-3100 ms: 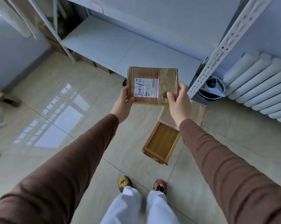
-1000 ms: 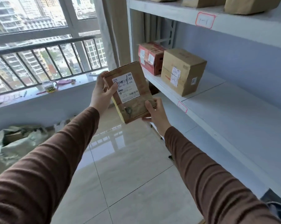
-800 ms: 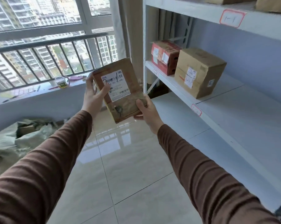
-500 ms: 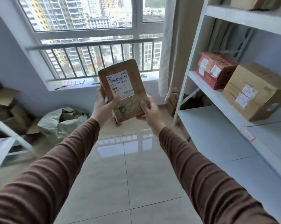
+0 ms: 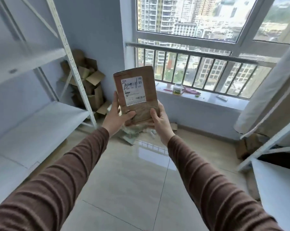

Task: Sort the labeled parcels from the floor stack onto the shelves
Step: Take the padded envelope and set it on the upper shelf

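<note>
A flat brown cardboard parcel (image 5: 135,95) with a white shipping label, marked by hand in black, stands upright in front of me at chest height. My left hand (image 5: 115,116) grips its lower left edge, thumb across the front. My right hand (image 5: 159,118) holds its lower right corner, thumb on the front. A white metal shelf unit (image 5: 32,119) with bare boards stands to the left. Part of a second shelf unit (image 5: 274,177) shows at the right edge.
Open empty cardboard boxes (image 5: 89,85) are heaped in the far left corner. A crumpled plastic sack (image 5: 132,134) lies on the tiled floor below the parcel. The windowsill (image 5: 207,99) with a mug (image 5: 178,90) runs ahead; a curtain (image 5: 271,84) hangs on the right.
My view has swung left, away from the shelf with the boxes, toward the window and the left shelf unit. Both hands keep hold of the parcel, now more upright.
</note>
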Available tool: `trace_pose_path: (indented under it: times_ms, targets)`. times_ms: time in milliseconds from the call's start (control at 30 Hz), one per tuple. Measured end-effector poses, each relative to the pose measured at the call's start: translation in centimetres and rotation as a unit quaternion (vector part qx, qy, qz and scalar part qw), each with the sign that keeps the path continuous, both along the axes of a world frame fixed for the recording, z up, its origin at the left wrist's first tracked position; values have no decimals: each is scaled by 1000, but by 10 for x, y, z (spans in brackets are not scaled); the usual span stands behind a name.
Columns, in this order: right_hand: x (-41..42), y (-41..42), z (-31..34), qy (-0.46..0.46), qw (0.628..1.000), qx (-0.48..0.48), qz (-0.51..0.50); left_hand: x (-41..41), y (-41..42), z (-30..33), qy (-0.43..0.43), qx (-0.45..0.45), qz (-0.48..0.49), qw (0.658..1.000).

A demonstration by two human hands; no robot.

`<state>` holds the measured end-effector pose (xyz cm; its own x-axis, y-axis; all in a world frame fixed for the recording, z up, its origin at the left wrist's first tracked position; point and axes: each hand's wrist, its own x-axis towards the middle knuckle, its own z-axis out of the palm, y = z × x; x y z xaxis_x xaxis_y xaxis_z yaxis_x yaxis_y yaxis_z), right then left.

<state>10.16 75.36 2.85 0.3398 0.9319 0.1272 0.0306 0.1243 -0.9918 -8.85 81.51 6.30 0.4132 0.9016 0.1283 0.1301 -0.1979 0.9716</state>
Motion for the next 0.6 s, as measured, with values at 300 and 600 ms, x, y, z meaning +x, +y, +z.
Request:
trace_pose_path:
  times_ms: [300,600]
  targets:
    - [-101,109,13,-75,988,21,135,-109,43,13,25,30,183,982]
    - [-279,158,67,-63,963,102,240,-269,43,61,14,90,336,937]
